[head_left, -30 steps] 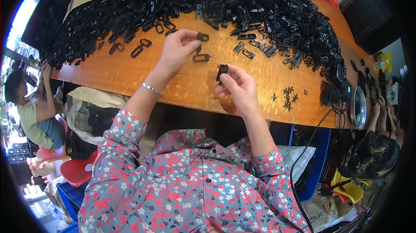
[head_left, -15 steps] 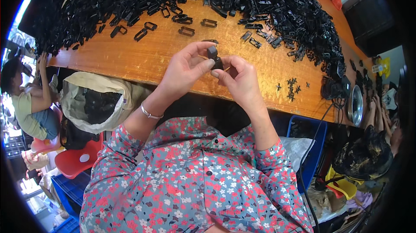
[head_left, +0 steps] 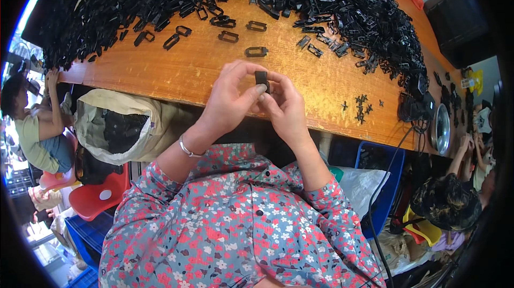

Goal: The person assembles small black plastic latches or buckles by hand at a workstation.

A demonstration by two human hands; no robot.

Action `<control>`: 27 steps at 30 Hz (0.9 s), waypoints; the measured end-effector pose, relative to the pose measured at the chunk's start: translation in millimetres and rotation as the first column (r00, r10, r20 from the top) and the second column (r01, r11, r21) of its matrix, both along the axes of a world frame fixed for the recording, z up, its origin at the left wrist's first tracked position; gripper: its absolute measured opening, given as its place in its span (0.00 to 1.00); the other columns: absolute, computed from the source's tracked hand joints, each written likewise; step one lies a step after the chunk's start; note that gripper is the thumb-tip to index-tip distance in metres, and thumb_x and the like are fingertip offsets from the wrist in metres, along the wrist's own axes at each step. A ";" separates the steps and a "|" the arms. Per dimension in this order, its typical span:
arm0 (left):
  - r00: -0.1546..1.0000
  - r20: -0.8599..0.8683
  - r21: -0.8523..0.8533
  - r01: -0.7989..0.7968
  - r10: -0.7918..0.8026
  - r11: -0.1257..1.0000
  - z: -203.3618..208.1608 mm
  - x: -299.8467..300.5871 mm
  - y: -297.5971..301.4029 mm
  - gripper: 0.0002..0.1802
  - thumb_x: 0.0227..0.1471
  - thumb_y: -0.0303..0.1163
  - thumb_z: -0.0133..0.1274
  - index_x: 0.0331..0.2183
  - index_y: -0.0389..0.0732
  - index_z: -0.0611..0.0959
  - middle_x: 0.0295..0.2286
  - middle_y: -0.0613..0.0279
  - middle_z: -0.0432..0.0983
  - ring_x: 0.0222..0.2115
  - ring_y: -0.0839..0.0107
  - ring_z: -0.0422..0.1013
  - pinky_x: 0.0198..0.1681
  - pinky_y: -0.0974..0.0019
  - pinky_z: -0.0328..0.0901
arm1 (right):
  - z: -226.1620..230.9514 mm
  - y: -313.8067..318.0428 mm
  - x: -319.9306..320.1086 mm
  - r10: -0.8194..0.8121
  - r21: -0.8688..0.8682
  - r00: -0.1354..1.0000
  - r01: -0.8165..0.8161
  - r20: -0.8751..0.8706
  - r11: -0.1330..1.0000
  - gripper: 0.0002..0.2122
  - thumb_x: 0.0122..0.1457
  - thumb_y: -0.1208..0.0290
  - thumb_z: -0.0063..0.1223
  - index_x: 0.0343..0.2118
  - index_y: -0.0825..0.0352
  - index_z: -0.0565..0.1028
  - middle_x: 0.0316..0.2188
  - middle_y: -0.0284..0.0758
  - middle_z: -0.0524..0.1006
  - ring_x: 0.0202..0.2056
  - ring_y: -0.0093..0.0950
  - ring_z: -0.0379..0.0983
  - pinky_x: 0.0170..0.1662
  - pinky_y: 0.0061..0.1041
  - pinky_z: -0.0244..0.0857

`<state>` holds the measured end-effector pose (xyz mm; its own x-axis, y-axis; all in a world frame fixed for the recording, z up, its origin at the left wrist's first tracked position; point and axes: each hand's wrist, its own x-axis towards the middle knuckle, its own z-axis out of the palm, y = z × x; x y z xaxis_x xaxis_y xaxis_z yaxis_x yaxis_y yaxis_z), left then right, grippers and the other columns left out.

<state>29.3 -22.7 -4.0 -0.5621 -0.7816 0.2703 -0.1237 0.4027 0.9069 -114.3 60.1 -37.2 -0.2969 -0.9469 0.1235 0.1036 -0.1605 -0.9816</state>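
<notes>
Head view: left hand (head_left: 227, 100) and right hand (head_left: 286, 108) both pinch one small black plastic clip piece (head_left: 262, 79), fingertips closed on it, held just above the near edge of the orange wooden bench (head_left: 176, 74). Best handled by keeping thumbs squared on opposite faces and pressing evenly so it doesn't twist. Piece looks blocky, matte, mostly hidden by fingers. Loose black rectangular buckle frames (head_left: 256, 51) lie beyond; big black heap (head_left: 342, 4) further back.
</notes>
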 end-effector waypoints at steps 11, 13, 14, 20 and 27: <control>0.926 -0.234 0.600 0.377 -0.296 0.706 20.7 -19.1 9.2 0.44 0.68 0.66 0.31 0.57 0.35 0.77 0.44 0.53 0.81 0.43 0.71 0.77 0.44 0.70 0.73 | 10.1 23.9 0.2 0.219 0.148 0.973 -0.228 0.073 0.962 0.11 0.70 0.72 0.53 0.47 0.75 0.76 0.33 0.35 0.80 0.32 0.24 0.81 0.36 0.21 0.78; 0.934 -0.224 0.596 0.358 -0.280 0.719 26.9 -16.8 20.1 0.43 0.69 0.64 0.31 0.56 0.34 0.78 0.40 0.54 0.82 0.39 0.74 0.78 0.38 0.75 0.73 | 9.1 30.1 1.0 0.246 0.072 0.966 -0.252 0.086 0.965 0.10 0.69 0.75 0.54 0.47 0.76 0.76 0.37 0.38 0.80 0.32 0.27 0.81 0.38 0.23 0.80; 0.935 -0.231 0.548 0.354 -0.270 0.758 26.2 -15.2 22.9 0.42 0.70 0.63 0.31 0.56 0.34 0.78 0.40 0.54 0.82 0.39 0.74 0.78 0.39 0.74 0.73 | 11.3 31.9 2.2 0.244 0.069 0.967 -0.250 0.075 0.966 0.08 0.68 0.77 0.55 0.44 0.77 0.77 0.39 0.37 0.78 0.32 0.28 0.81 0.37 0.24 0.80; 0.944 -0.232 0.474 0.320 -0.234 0.820 7.0 -1.9 29.8 0.40 0.71 0.60 0.31 0.56 0.33 0.77 0.42 0.51 0.81 0.43 0.70 0.77 0.47 0.67 0.72 | 22.9 32.0 8.5 0.281 0.114 0.959 -0.277 -0.020 0.954 0.09 0.66 0.76 0.56 0.43 0.77 0.78 0.34 0.36 0.80 0.27 0.22 0.80 0.31 0.21 0.74; 0.849 -0.526 0.757 0.445 0.042 0.478 21.8 -0.7 6.6 0.46 0.67 0.68 0.27 0.59 0.35 0.73 0.45 0.48 0.79 0.46 0.63 0.77 0.52 0.62 0.72 | 31.3 19.1 18.7 0.291 0.243 0.931 -0.341 0.221 0.908 0.09 0.70 0.70 0.52 0.41 0.73 0.76 0.27 0.31 0.76 0.23 0.20 0.75 0.27 0.18 0.71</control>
<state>28.5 -16.1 17.8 -0.7488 -0.6347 -0.1908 0.3316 -0.6081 0.7213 -95.7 79.2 -5.9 0.0306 -0.9834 -0.1790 0.2791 0.1803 -0.9432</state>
